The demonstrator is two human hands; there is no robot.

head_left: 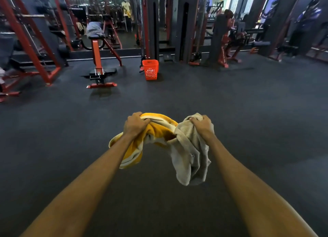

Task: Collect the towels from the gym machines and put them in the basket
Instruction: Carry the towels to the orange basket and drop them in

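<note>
Centrally, your left hand [135, 124] is closed tight around a bunched yellow terry towel with white stripes [156, 130], while your right hand [201, 124] is clenched on a crumpled beige cloth towel [190, 157]. Both towels hang in the air above the dark rubber gym floor [248, 112], touching each other between your outstretched arms. Ahead, well apart from your hands, an upright orange perforated plastic basket [150, 69] stands on the floor beside a dark cable-machine column [152, 23]. Left of the basket, a grey folded towel [95, 29] lies draped on the pad of a red-framed bench machine [96, 55].
</note>
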